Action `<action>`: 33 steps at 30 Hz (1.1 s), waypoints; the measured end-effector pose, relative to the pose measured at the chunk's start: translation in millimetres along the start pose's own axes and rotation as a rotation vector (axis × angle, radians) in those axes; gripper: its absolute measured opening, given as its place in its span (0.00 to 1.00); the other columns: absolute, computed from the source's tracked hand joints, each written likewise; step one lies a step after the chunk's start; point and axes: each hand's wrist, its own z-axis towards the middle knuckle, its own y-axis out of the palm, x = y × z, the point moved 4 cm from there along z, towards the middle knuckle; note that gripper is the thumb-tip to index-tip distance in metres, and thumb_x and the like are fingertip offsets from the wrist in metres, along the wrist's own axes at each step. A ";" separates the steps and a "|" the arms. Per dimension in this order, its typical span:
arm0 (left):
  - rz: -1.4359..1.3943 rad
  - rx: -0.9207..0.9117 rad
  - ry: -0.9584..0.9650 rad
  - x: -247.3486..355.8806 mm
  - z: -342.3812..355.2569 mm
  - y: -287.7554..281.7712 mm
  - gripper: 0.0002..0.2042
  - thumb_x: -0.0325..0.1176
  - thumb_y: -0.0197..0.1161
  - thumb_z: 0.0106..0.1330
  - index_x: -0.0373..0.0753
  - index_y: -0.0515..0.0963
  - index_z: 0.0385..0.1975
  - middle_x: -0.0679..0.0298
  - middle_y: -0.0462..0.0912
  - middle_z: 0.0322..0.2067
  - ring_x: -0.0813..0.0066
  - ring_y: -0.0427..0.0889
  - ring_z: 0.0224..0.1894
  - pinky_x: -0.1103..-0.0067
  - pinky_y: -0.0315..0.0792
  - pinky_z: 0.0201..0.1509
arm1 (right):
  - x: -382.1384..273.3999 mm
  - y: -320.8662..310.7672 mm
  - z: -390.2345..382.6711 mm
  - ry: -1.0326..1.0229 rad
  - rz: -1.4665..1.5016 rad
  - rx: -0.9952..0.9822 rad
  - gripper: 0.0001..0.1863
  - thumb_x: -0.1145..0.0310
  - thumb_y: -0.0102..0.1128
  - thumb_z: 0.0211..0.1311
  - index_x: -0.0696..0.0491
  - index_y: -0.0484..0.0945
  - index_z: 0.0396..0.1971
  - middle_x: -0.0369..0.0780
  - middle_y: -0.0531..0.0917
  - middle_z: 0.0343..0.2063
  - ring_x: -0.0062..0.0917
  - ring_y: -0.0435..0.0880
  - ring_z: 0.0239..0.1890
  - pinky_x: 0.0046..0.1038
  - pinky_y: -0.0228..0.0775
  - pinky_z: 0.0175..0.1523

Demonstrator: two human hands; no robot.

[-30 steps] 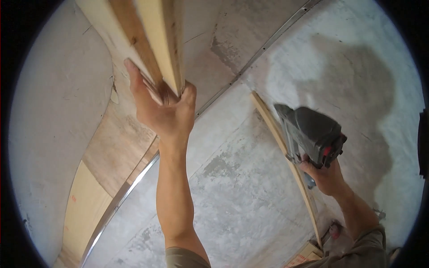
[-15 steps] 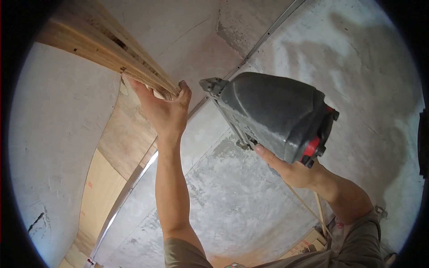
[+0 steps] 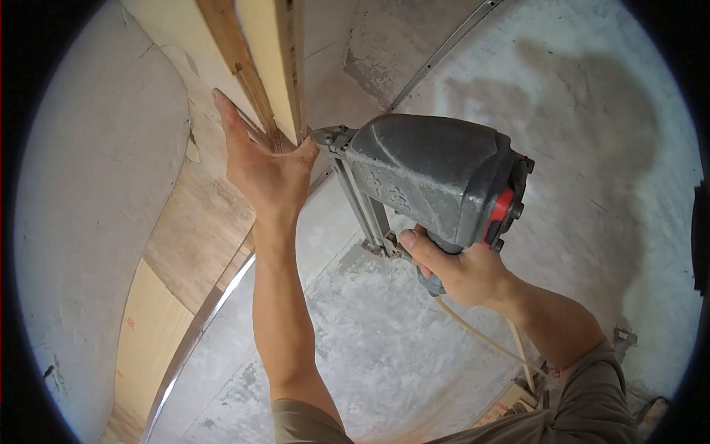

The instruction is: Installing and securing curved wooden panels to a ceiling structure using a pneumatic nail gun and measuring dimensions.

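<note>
My left hand (image 3: pixel 270 166) grips the lower end of some pale and brown wooden battens (image 3: pixel 244 44) that run up out of view at the top, its fingers on their left side and its thumb at the right. My right hand (image 3: pixel 462 274) is wrapped round the handle of a large dark grey nail gun (image 3: pixel 421 177) with a red part at its back. The gun's nose points left, close beside the battens' lower end and my left thumb; I cannot tell whether it touches them. A hose (image 3: pixel 481 329) runs down from the handle.
A metal track (image 3: pixel 444 52) crosses the plastered surface at the top right. Plywood panels (image 3: pixel 155 311) lie along a metal edge (image 3: pixel 211 314) at the left, beside a cracked white curved panel (image 3: pixel 81 222). Wooden pieces (image 3: pixel 518 403) are at the bottom right.
The nail gun has moved left and up to the battens in my left hand. The battens tilted left half a second ago and stand more upright again now.
</note>
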 end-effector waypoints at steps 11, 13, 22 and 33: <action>-0.014 0.009 0.042 4.6 -2.9 -3.8 0.54 0.27 0.76 0.40 0.29 0.52 0.72 0.35 0.63 0.67 0.43 0.61 0.72 0.67 0.64 0.71 | -2.5 6.4 -3.8 -0.167 -0.170 0.106 0.04 0.73 0.61 0.66 0.57 0.76 0.32 0.34 0.75 0.19 0.16 0.74 0.18 0.24 0.69 0.26; 0.005 0.004 -0.004 5.0 -3.7 -0.6 0.53 0.28 0.75 0.41 0.29 0.52 0.72 0.35 0.63 0.67 0.42 0.60 0.72 0.65 0.64 0.71 | -3.6 3.4 -2.7 0.032 -0.084 0.097 0.14 0.71 0.66 0.62 0.58 0.75 0.45 0.38 0.81 0.27 0.22 0.79 0.23 0.31 0.73 0.32; 0.005 -0.010 0.046 5.7 -1.2 -4.4 0.53 0.29 0.75 0.41 0.29 0.52 0.72 0.36 0.64 0.67 0.41 0.59 0.73 0.63 0.63 0.71 | -14.9 6.4 -3.2 0.071 0.344 0.098 0.15 0.68 0.58 0.65 0.54 0.73 0.50 0.33 0.70 0.19 0.21 0.71 0.16 0.31 0.71 0.31; 0.019 0.022 0.086 7.3 -3.2 -4.3 0.53 0.29 0.76 0.41 0.30 0.53 0.72 0.36 0.64 0.67 0.40 0.59 0.72 0.63 0.65 0.70 | -5.0 17.4 -5.5 0.193 0.425 -0.012 0.17 0.67 0.58 0.66 0.53 0.73 0.53 0.30 0.69 0.18 0.17 0.71 0.16 0.31 0.73 0.32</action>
